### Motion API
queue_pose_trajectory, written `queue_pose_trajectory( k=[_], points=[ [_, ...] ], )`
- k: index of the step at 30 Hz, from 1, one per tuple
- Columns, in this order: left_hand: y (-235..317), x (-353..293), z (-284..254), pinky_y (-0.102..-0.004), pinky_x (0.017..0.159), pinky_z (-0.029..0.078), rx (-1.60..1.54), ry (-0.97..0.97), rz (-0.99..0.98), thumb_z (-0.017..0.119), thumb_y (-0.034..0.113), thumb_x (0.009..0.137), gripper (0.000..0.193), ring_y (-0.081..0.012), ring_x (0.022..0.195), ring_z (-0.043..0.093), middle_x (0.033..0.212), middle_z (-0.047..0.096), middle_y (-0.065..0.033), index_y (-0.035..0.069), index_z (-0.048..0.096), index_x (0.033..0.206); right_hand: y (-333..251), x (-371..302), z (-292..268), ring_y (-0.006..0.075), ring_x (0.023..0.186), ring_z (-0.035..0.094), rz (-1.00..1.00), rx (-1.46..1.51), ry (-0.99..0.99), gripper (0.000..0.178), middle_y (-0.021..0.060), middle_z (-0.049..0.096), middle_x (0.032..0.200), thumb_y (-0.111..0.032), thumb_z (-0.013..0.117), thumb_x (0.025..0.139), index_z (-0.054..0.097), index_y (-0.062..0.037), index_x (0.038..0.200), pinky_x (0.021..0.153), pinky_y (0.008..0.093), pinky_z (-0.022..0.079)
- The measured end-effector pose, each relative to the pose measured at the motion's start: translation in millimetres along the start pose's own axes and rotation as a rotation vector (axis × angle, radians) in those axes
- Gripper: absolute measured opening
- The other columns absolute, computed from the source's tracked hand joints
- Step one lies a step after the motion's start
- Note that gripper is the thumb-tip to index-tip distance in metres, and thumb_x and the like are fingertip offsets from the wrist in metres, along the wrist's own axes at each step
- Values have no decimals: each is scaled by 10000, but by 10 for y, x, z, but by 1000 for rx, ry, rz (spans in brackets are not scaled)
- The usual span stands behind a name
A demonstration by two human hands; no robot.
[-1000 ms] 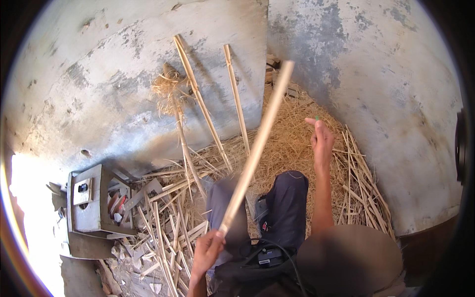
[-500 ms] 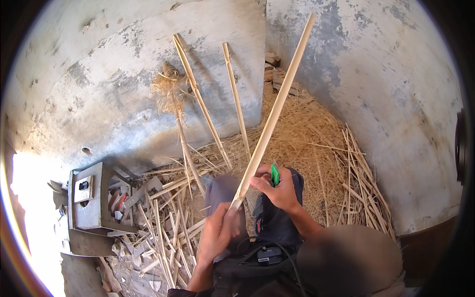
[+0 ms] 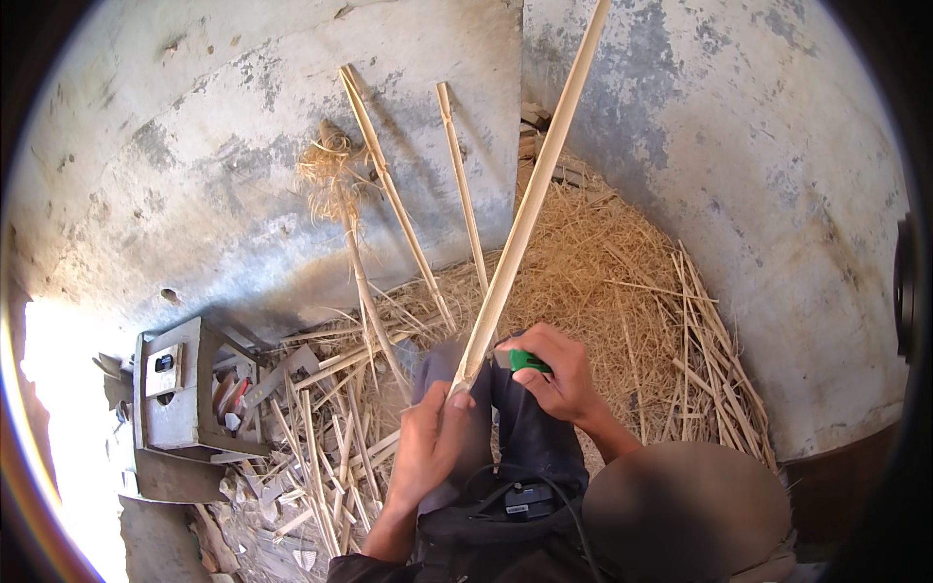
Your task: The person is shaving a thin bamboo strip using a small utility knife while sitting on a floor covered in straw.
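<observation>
A long pale split bamboo strip (image 3: 525,216) slants up from my lap, and its top runs out of the picture. My left hand (image 3: 429,446) is closed around its lower end, thumb along the strip. Just right of the strip, my right hand (image 3: 561,375) grips a green-handled knife (image 3: 528,361). A short greyish blade seems to point left from the handle toward the strip; I cannot tell whether it touches. Under both hands are my dark trouser legs (image 3: 513,413).
Two more bamboo strips (image 3: 394,194) (image 3: 464,189) and a pole with curled shavings (image 3: 330,175) lean on the wall. Fine shavings (image 3: 603,262) heap up ahead, with offcuts (image 3: 695,360) to the right. A wooden box stand (image 3: 175,389) is at left; a round brown shape (image 3: 688,510) lies lower right.
The strip has slid upward, its top now out of view. My right hand has turned, so the green knife handle lies flatter and its blade side faces left. My left hand still holds the lower end.
</observation>
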State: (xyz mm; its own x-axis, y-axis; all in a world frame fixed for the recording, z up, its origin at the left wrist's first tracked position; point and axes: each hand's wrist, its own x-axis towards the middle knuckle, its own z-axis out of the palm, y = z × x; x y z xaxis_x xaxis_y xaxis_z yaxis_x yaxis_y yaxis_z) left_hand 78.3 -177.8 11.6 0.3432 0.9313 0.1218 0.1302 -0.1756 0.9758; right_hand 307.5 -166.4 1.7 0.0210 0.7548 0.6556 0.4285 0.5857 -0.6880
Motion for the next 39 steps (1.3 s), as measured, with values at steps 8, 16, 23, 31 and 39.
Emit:
queue_pose_trajectory(
  k=[8,16,23,31,39],
  points=[
    [124,13,56,-240,505,365,88,41,58,537,221,1146,274,-35,567,471,654,523,36,6,613,996,-47,-35,-52,195,562,618,-123,-324,-56,444,10,665,713,-443,820,897,797,-149,1228,517,348,463],
    [85,-6,86,-244,513,362,101,62,8,522,239,1152,311,-31,583,443,653,500,39,19,580,940,-108,-17,-54,184,512,570,-154,-437,-7,443,-3,610,644,-460,797,916,807,-119,1200,493,341,428],
    [-8,-30,61,-240,508,339,78,58,-21,513,253,1156,319,-27,575,427,656,490,45,28,579,939,-162,-23,-32,176,481,524,-136,-509,-13,475,-9,560,612,-465,794,919,802,-110,1234,481,344,404],
    [-124,-238,31,-253,521,350,46,-129,-68,512,299,1156,349,-38,576,437,675,505,49,44,587,930,221,70,-192,146,509,585,47,-445,323,397,48,670,661,-361,753,991,786,-67,1254,485,319,420],
    [-55,-303,-150,-229,513,373,-355,-88,-351,469,275,1172,290,-47,558,414,670,469,35,41,589,1051,324,285,-548,116,587,577,237,-399,296,390,77,700,742,-358,685,1050,750,-6,1205,531,302,406]
  ],
)
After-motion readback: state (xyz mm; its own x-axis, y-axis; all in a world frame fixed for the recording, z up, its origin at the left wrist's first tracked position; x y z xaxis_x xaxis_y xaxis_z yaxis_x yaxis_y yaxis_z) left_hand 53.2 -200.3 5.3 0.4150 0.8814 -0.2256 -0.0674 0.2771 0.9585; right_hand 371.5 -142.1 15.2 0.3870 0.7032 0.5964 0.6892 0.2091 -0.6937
